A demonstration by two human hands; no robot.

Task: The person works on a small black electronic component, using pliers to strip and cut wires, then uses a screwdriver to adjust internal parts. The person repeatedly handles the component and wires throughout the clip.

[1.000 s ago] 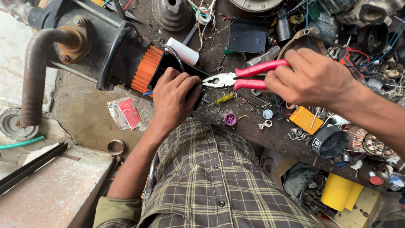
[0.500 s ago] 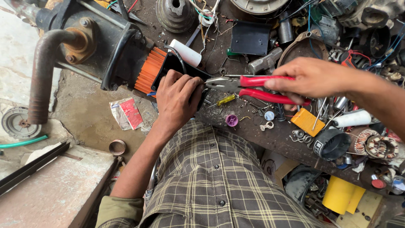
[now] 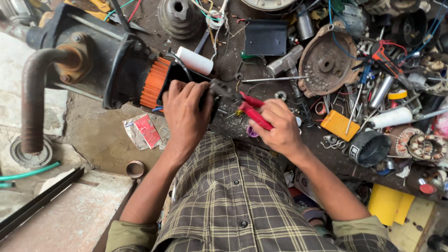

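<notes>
Red-handled metal pliers (image 3: 242, 103) are lying across the edge of the dark, cluttered worktop (image 3: 261, 70), with their dark nose pointing toward the black end housing (image 3: 186, 79) of the electric motor with orange cooling fins (image 3: 151, 83). In the head view, the only view here, the right hand (image 3: 276, 127) is closing its fingers around the red handles, so the tool is being gripped firmly and aimed at the motor end; the nose seems to be touching something there, but the exact part is hidden by the other hand. The left hand (image 3: 186, 116) is pressing flat over the black housing with fingers curled on it, probably for keeping the motor steady while the pliers are working. The motor is resting partly on the worktop and partly over the grey concrete floor (image 3: 84, 135), with its rusty brown bent pipe (image 3: 35, 93) hanging to the side, so the heavy body is staying low and close to the person. Just beyond the hands a white plastic cylinder (image 3: 195, 60) is lying. A yellow rectangular block (image 3: 339, 125) and a rusty round motor cover (image 3: 326, 60) are lying further right among loose tools, within reach of the right hand.
</notes>
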